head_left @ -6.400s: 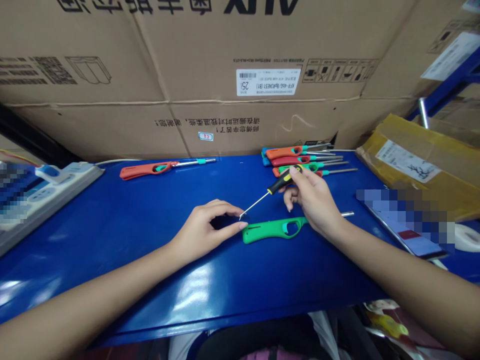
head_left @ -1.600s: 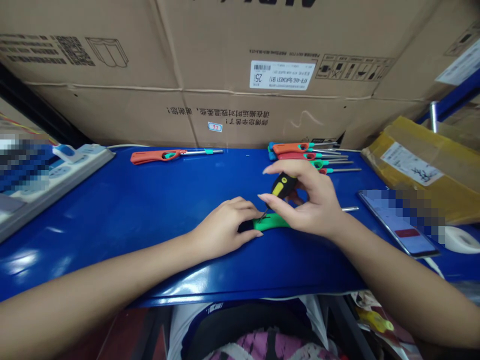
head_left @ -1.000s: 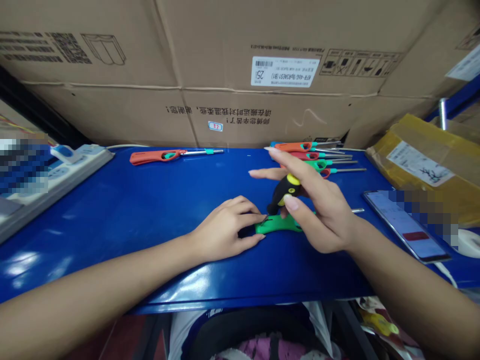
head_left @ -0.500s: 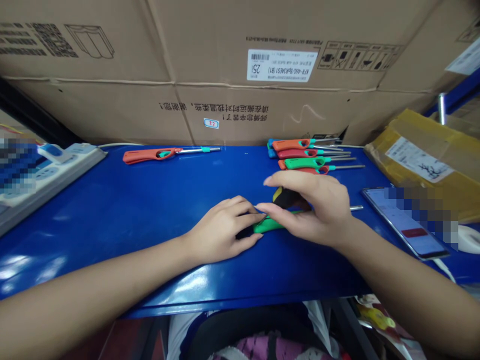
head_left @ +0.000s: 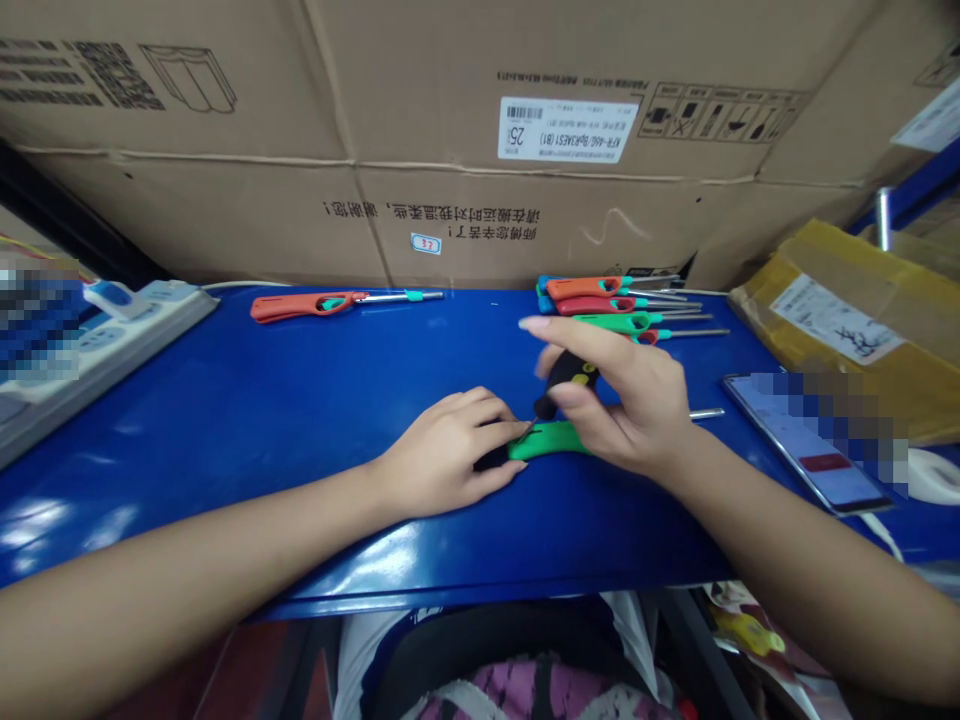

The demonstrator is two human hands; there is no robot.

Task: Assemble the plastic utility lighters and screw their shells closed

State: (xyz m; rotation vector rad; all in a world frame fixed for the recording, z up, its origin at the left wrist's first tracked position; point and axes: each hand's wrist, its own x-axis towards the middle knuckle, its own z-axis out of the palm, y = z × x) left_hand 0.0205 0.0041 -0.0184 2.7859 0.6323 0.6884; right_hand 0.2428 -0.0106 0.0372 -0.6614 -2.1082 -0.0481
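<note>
A green long-nosed lighter (head_left: 559, 437) lies flat on the blue tabletop (head_left: 300, 400), its metal tube poking out to the right from behind my right hand. Fingers and thumb of my left hand (head_left: 454, 455) pinch its left end and steady it on the table. My right hand (head_left: 630, 400) grips a small screwdriver (head_left: 561, 385) with a black and yellow handle. The screwdriver leans, and its thin shaft points down at the lighter's left end beside my left fingertips. Exactly what the tip touches is hard to make out.
Several lighters (head_left: 592, 290) are piled at the back right, and an orange lighter (head_left: 300, 305) lies at the back left. A phone (head_left: 814, 450) and a yellow-taped parcel (head_left: 847, 320) are on the right. A power strip (head_left: 112, 340) borders the left; cardboard (head_left: 420, 120) stands behind.
My right hand has tilted and turned the screwdriver, so more of its handle and the shaft now show. My left hand and the green lighter have hardly moved.
</note>
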